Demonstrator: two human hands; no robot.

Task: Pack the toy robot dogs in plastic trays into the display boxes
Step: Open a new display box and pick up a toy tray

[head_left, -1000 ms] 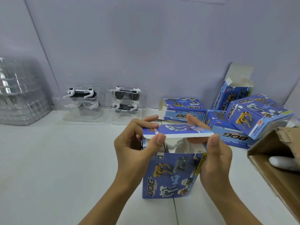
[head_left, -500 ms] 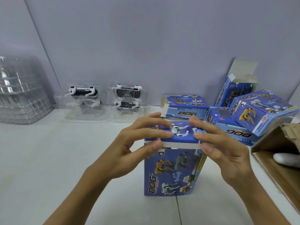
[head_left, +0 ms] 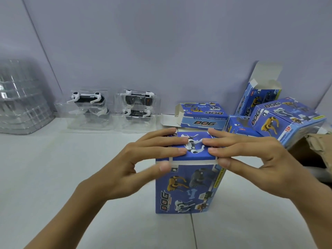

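Pressing: both hands flat on top flap of upright display box, centre of table, near front edge.
Table: white, wide bare stretch L of box and in front; a seam runs from box base toward viewer.
Wall: lilac, closes off the back; all stock sits along it.
Clear tray stack: far L, against wall, well apart from hands.
Cardboard carton: brown, R edge, open, near R hand; crowds that side.
Box pile: R rear, blue boxes, one tilted on top, one behind standing w/ flap up; just beside R hand.
Lying box: directly behind the upright box, end flap open to L.
Toy dogs in trays: two clear packs side by side at wall, L of centre, second pack; open table btwn them and hands.
Left hand: fingers straight, spread on lid's L half; thumb at front L corner, on white flap edge.
Right hand: fingers straight on lid's R half; thumb at front R corner.
Lid edge: white strip still showing along front, lid not fully seated.
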